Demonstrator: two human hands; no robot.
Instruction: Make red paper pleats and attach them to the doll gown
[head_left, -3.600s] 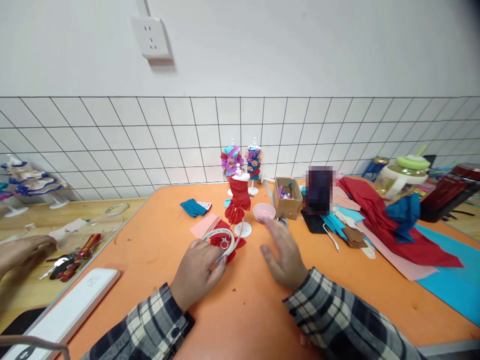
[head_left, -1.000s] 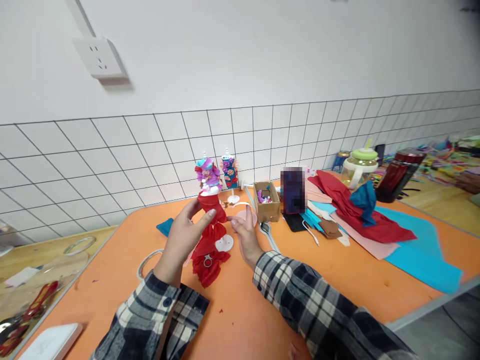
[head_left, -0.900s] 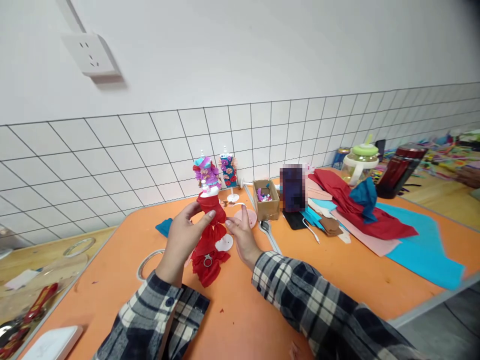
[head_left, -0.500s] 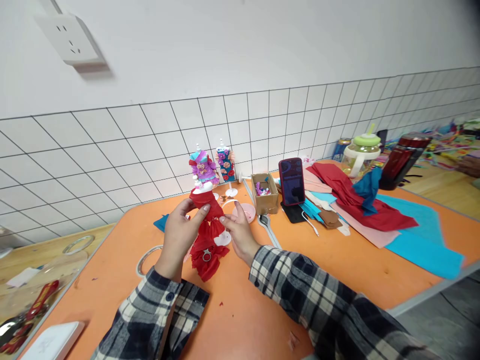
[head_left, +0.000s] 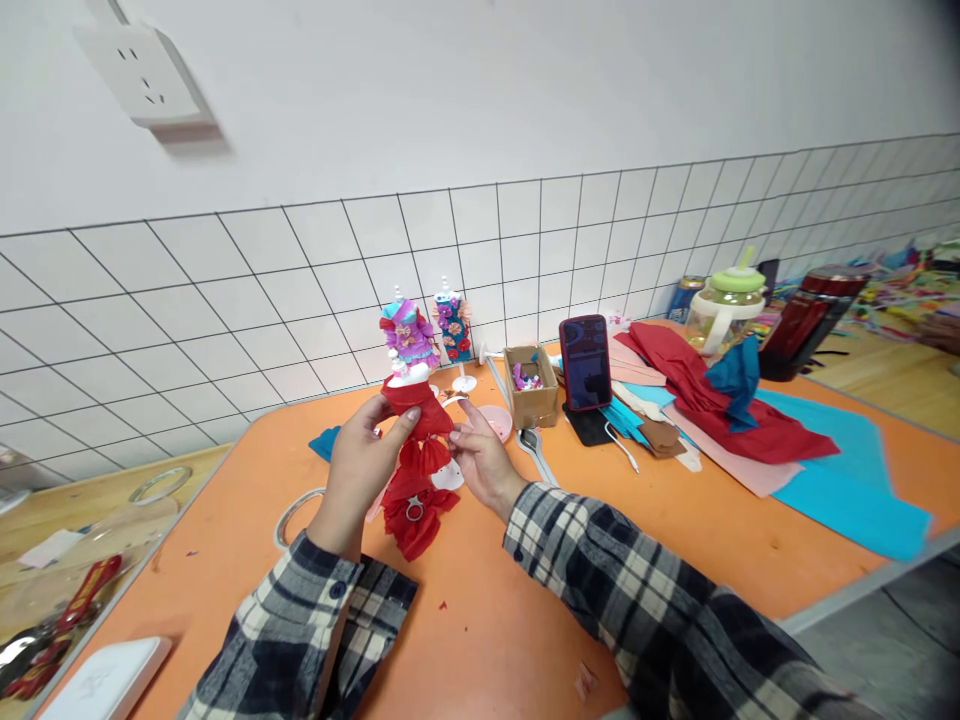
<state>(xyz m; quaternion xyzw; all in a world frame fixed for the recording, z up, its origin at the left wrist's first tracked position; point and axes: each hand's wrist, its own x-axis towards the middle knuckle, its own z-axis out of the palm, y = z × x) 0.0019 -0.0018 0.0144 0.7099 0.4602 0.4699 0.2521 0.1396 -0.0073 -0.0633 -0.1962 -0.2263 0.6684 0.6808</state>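
Observation:
A small white dress form (head_left: 409, 376) is in my left hand (head_left: 358, 470), whose thumb presses a band of red cloth (head_left: 421, 412) round its body. My right hand (head_left: 487, 465) is at the right edge of that band, fingertips on the cloth and one digit raised. Below the hands lies a heap of gathered red cloth (head_left: 412, 525) with small scissors (head_left: 415, 508) on it, their blades hidden. Just behind stand two dressed miniature forms, one in a purple dress (head_left: 412, 335) and one in a blue dress with rosettes (head_left: 453, 328).
A cardboard box (head_left: 533, 408) of scraps, a pink dish (head_left: 498, 420) and a phone (head_left: 586, 362) on a stand are behind my right hand. Coloured sheets (head_left: 847, 500), a jug (head_left: 724, 310) and a dark red flask (head_left: 814, 320) fill the right. A tape roll (head_left: 289, 520) lies left.
My right hand has shifted slightly right and its grip has changed at the cloth's edge. The red band looks wider on the right. My left hand keeps its hold.

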